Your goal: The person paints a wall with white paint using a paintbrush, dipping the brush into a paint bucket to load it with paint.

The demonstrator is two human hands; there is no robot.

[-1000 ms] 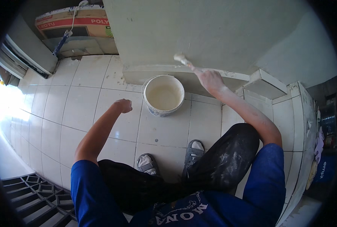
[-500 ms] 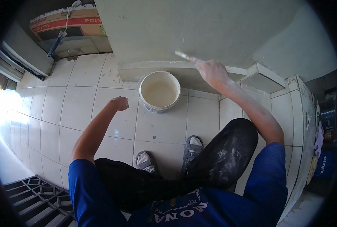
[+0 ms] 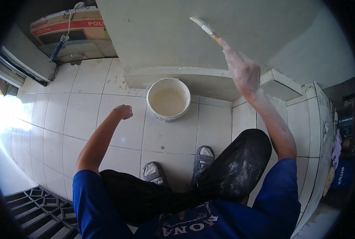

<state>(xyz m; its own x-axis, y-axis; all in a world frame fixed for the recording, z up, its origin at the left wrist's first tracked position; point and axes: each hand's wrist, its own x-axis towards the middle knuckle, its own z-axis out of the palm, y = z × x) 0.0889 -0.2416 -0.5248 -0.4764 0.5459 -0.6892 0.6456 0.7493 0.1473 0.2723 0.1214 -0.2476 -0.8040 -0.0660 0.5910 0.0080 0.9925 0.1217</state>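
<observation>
My right hand (image 3: 244,71) is closed round the handle of a paintbrush (image 3: 206,28). The brush's white-coated bristles are at the grey-green wall (image 3: 153,36), pointing up and left. White smears cover that hand and forearm. My left hand (image 3: 123,112) hangs over the tiled floor in a loose fist, with nothing showing in it. Between the hands, close to the wall's foot, a white bucket (image 3: 149,99) stands upright with pale cream paint inside.
A low ledge (image 3: 145,74) runs along the wall's base, with a projecting block (image 3: 281,84) at its right. A cardboard box (image 3: 71,28) and a blue paint roller (image 3: 58,49) lean at the far left. A dark metal grille (image 3: 42,211) lies near left.
My right hand has moved up and to the right, carrying the brush higher over the wall. My left hand has barely moved, and the bucket stays in place.
</observation>
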